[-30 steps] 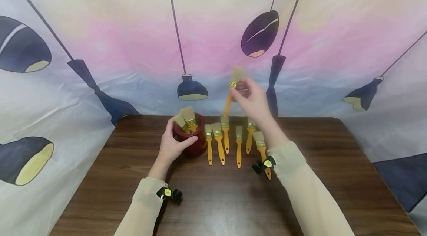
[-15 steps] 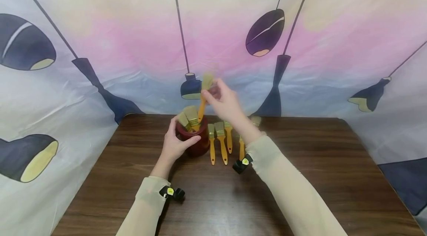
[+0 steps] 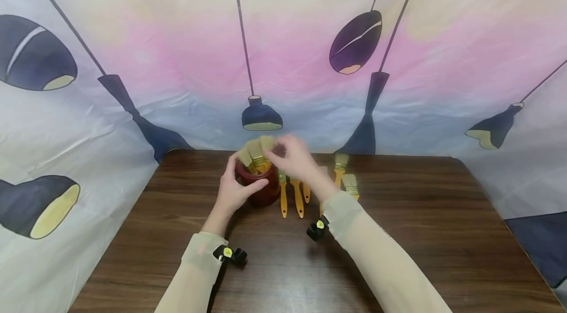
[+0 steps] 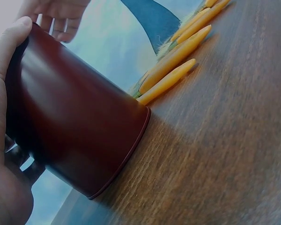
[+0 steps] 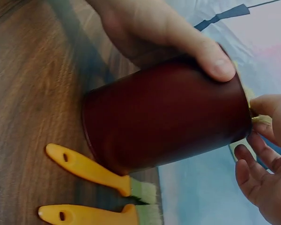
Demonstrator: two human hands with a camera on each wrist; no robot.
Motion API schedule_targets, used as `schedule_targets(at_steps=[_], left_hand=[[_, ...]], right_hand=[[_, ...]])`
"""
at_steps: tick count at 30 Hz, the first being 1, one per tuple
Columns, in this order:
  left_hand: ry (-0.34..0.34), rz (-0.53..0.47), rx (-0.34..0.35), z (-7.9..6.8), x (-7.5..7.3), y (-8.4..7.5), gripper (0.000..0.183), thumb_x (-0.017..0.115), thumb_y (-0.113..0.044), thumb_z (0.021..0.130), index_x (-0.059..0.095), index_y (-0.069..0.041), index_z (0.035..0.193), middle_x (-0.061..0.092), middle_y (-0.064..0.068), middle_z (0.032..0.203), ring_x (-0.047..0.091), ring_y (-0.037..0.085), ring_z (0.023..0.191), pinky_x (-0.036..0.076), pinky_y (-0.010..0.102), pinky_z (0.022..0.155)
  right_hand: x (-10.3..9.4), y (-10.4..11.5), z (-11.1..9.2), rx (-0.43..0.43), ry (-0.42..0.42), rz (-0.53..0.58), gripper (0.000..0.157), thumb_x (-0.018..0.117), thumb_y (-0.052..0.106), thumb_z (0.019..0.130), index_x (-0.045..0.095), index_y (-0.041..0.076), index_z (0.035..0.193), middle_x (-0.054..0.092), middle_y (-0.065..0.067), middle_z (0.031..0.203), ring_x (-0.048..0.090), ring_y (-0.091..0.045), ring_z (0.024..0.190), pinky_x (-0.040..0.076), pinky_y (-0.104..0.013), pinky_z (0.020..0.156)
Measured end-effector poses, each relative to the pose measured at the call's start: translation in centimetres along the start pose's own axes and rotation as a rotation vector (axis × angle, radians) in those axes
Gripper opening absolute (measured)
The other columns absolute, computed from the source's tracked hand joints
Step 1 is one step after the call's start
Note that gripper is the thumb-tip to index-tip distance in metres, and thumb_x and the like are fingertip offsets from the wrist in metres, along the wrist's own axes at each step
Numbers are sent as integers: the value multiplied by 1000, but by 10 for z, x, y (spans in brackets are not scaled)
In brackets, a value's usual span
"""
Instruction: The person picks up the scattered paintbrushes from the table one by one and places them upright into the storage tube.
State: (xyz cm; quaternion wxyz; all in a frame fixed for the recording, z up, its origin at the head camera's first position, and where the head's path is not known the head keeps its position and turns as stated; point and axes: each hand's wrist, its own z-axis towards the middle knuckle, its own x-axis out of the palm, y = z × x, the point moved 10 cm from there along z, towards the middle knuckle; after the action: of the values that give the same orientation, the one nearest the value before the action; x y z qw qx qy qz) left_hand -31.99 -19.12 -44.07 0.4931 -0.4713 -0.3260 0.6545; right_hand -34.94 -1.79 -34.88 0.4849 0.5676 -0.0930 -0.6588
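Note:
My left hand [image 3: 232, 187] grips a dark red cylindrical cup [image 3: 265, 194] around its side, thumb near the rim. The cup stands upright on the table, as its base shows in the left wrist view. Two paintbrushes [image 3: 254, 149] lean in it, bristles up. At the cup's mouth my right hand [image 3: 294, 158] pinches another paintbrush [image 3: 267, 142] near its ferrule, its handle down inside and hidden by the cup. In the right wrist view the fingertips [image 5: 262, 105] are right at the rim, with only a sliver of that brush showing.
Several yellow-handled paintbrushes [image 3: 296, 197] lie in a row right of the cup, partly hidden by the right forearm. Two more brushes [image 3: 350, 185] show beyond the forearm. The brown wooden table [image 3: 274, 273] ends at a painted cloth backdrop [image 3: 177, 57].
My right hand has carried the paintbrush leftward from above the row, then lowered it handle-first into the cup. The left hand has kept its grip on the cup.

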Motion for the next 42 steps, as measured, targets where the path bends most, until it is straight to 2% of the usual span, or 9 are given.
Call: schedule_targets(at_steps=[3, 8, 17, 24, 29, 36, 42], left_hand=[[3, 13, 8, 0, 1, -1, 97, 94, -15, 84, 40, -17, 165, 61, 16, 150, 59, 34, 136, 48, 60, 113], [1, 22, 27, 2, 2, -3, 96, 95, -21, 84, 42, -19, 164, 64, 14, 145, 62, 30, 132, 51, 58, 110], [8, 9, 26, 2, 2, -4, 96, 96, -21, 83, 43, -23, 163, 64, 12, 147, 61, 30, 133, 49, 58, 112], [8, 5, 28, 2, 1, -5, 96, 96, -20, 83, 43, -24, 163, 63, 11, 147, 60, 29, 134, 48, 59, 113], [3, 7, 30, 2, 0, -4, 95, 96, -18, 82, 45, -23, 162, 63, 11, 147, 61, 30, 134, 49, 60, 111], [-7, -5, 28, 2, 0, -1, 95, 96, -15, 82, 46, -24, 162, 64, 11, 146, 62, 27, 131, 50, 56, 110], [-11, -33, 27, 0, 0, -1, 97, 94, -8, 80, 44, -19, 163, 62, 15, 147, 60, 31, 132, 48, 58, 110]], right_hand=[[2, -7, -3, 14, -11, -8, 26, 77, 26, 104, 77, 2, 116, 73, -12, 116, 67, -29, 109, 56, -42, 99], [2, -16, -7, 72, -29, 40, 39, 80, 26, 102, 70, 4, 132, 69, -13, 126, 69, -27, 109, 58, -42, 98], [-9, -21, -11, 99, -33, 98, 40, 79, 27, 103, 67, 8, 138, 69, -12, 127, 70, -26, 110, 60, -43, 95], [-44, -32, -17, 156, -72, 179, 47, 78, 27, 104, 64, 4, 142, 66, -21, 134, 68, -33, 117, 60, -50, 96], [-74, -46, -31, 187, -131, 182, 49, 80, 26, 102, 64, 4, 143, 66, -22, 136, 68, -34, 117, 59, -52, 97], [-116, -77, -68, 203, -225, 49, 48, 81, 28, 101, 66, 6, 141, 69, -20, 132, 71, -35, 114, 59, -56, 96], [-130, -102, -103, 235, -252, -46, 47, 82, 25, 100, 67, 3, 138, 71, -22, 126, 72, -38, 109, 56, -58, 97]])
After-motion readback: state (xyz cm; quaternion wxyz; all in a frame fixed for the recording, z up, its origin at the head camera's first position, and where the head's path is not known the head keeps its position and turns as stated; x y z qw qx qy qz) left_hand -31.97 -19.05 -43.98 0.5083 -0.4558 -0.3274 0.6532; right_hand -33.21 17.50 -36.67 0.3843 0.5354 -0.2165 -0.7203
